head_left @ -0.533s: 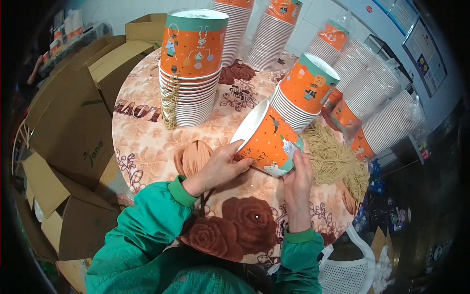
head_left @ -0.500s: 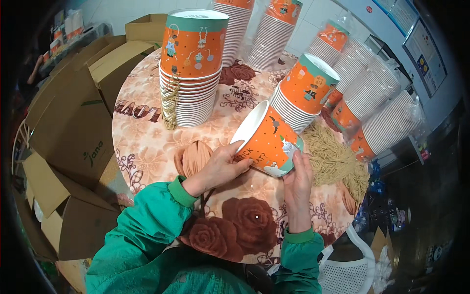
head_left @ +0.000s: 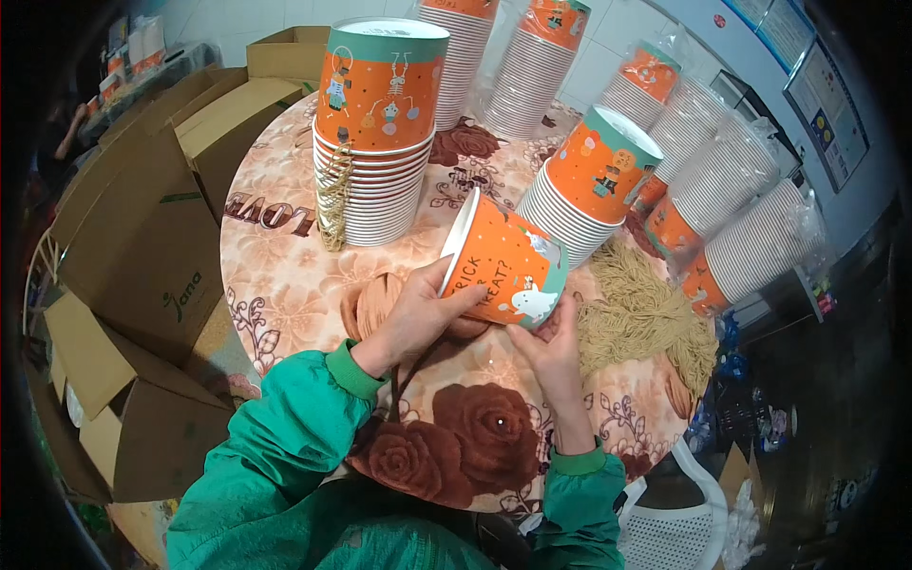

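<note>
The left hand (head_left: 418, 309) gripped a bucket (head_left: 513, 261) near its rim, and the right hand (head_left: 553, 347) gripped its base. The bucket was tilted sideways over the middle of the table (head_left: 294, 294), its mouth to the left. A stack (head_left: 373, 190) stood toward the table's far left edge, twine (head_left: 332, 204) down its side; yarn (head_left: 632, 318) lay by the right edge.

One left hand (head_left: 413, 318), one right hand (head_left: 554, 353) and one single orange cup (head_left: 508, 261) are near. Beyond stand two nearer cup stacks (head_left: 380, 104) and six farther cup stacks (head_left: 534, 74). One tan strand heap (head_left: 629, 321) lies right.
</note>
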The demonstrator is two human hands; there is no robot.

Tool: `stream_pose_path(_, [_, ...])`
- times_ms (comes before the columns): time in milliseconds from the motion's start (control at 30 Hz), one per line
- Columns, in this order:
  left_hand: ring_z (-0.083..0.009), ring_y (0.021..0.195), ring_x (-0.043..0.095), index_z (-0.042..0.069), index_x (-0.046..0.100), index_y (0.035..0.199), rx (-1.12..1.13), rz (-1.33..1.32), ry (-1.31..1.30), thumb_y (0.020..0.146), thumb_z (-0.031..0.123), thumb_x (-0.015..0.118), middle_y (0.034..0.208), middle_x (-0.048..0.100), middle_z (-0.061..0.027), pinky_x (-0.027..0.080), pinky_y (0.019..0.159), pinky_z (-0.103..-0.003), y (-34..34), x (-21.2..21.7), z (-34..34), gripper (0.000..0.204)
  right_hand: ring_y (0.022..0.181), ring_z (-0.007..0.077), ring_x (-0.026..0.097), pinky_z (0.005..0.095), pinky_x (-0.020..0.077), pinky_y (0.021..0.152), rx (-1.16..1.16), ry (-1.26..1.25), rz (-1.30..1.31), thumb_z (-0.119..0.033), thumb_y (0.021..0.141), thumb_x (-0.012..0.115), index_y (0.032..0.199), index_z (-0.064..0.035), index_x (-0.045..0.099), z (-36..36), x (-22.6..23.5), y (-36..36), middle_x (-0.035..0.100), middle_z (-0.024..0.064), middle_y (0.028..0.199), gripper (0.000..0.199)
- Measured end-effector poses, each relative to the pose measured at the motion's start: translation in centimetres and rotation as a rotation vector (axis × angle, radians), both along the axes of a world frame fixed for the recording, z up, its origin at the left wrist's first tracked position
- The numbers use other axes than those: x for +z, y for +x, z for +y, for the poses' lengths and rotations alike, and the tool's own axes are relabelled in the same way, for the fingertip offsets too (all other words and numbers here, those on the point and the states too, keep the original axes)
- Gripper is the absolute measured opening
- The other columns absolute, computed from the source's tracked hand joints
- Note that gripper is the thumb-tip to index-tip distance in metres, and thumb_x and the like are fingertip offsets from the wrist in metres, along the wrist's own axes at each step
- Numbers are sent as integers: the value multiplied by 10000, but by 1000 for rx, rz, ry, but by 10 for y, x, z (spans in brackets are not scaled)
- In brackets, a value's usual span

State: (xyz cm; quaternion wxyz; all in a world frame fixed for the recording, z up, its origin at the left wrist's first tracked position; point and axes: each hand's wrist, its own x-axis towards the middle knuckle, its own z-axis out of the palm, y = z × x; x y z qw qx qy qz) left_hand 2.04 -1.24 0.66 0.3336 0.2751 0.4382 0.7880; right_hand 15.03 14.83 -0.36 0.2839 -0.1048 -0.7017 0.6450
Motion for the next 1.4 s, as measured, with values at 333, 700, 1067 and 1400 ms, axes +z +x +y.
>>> stream_pose_path(333, [-114, 888, 680, 8, 559, 1284, 4, 55, 28, 1001, 39, 608, 1098, 685, -44, 596, 752, -244, 3, -11, 3, 289, 1113, 185, 632, 327, 521, 975, -23, -125, 58, 48, 913, 667, 1355, 33, 411, 3, 8, 2, 631, 134, 1206, 510])
stream_pose_path(700, [-44, 707, 531, 0, 518, 1321, -84, 155, 39, 981, -49, 543, 885, 619, -9, 458, 602, -205, 3, -19, 7, 345, 1008, 128, 652, 250, 504, 808, -176, -375, 201, -59, 976, 648, 1321, 12, 483, 17, 9, 7, 676, 96, 1186, 389])
stream_pose_path(1067, [-58, 874, 610, -13, 508, 1332, 200, 342, -10, 994, 13, 595, 1102, 647, -49, 515, 729, -206, 2, -12, 9, 349, 1076, 177, 636, 303, 525, 955, -132, -35, 59, 53, 921, 658, 1368, 40, 380, -3, 3, 0, 611, 137, 1182, 526])
stream_pose_path(1400, [-21, 767, 592, 4, 465, 1352, 118, 396, -63, 998, 8, 591, 1047, 647, -13, 479, 620, -185, 1, -28, 12, 376, 1063, 183, 655, 345, 535, 925, -115, -397, 153, -42, 939, 695, 1349, 17, 445, 10, 12, 5, 660, 138, 1243, 484])
